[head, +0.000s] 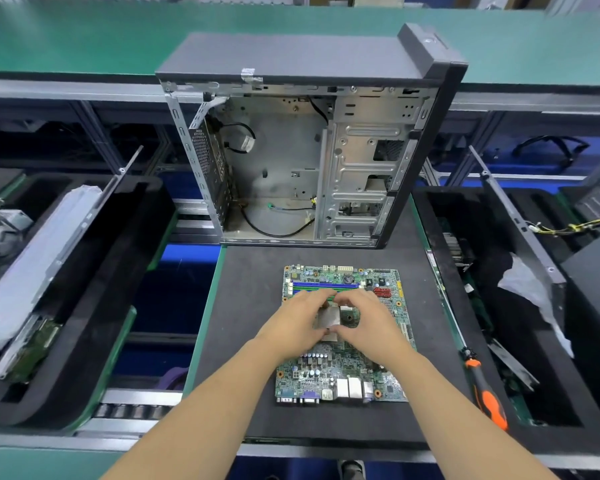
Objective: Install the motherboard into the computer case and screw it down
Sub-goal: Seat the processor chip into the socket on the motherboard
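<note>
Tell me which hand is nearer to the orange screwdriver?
Right. The right hand rests on the motherboard, on the side toward the screwdriver; the left hand lies beyond it, farther away.

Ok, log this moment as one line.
stage: pre-install | board: flat on mat | hands: left, right, both at CPU socket | case: open, no board | screwdriver: untouched

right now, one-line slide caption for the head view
Both hands on the motherboard before the open case.
</note>
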A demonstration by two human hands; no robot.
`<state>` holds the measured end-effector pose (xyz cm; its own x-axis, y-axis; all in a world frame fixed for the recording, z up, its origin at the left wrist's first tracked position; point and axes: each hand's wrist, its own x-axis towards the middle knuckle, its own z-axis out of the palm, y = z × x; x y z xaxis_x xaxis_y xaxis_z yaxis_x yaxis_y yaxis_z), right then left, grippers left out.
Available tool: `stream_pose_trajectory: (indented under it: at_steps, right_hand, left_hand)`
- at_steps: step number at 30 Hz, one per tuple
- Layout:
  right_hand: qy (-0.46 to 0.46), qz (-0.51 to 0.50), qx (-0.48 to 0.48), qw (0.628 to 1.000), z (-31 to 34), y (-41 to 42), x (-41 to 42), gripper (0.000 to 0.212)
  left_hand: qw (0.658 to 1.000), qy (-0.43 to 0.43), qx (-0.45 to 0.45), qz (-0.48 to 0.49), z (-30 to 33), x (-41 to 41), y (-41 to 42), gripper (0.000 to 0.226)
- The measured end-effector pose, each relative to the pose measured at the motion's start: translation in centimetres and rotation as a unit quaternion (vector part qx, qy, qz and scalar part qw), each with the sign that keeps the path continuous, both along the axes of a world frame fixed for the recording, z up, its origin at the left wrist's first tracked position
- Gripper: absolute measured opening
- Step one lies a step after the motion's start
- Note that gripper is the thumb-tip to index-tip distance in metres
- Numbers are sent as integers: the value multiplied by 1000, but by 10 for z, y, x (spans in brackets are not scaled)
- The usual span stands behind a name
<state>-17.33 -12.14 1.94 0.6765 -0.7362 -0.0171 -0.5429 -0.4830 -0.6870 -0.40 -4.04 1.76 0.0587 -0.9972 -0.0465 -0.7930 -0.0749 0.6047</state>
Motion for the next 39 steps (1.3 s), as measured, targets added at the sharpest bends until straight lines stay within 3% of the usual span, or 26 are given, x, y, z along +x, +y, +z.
stream_pose_trajectory:
  at_steps: [2,7,10,17,23,28,35,39]
  right_hand:
    - [8,-18,-3,1000,-1,-3,-2,53]
    - [180,-6,-45,983,-10,-3,-15,43]
    - [203,4,-50,978,-16,3,-13,43]
    - [216,-1,-75,974,-19,7,-6,35]
    - [191,6,-104,976,-17,11,-10,15]
    - [140,-14,-174,975,-9,4,-6,24]
    - [173,28,-95,980,-1,-19,-2,21]
    - [141,23,-44,989,-8,-16,0,15]
  left_hand:
    - [1000,-4,-4,19,-1,1,-1,63]
    - [997,-68,8,31,-5,6,3,60]
    - [997,-72,12,30,-6,4,6,58]
    - [997,-65,13,25,-4,-2,10,60]
    - [997,-64,24,24,-4,-1,14,63]
    - [997,-62,30,19,-5,-1,15,61]
    - [998,-50,25,15,-6,-2,13,49]
    - [999,-48,21,13,-5,-3,10,49]
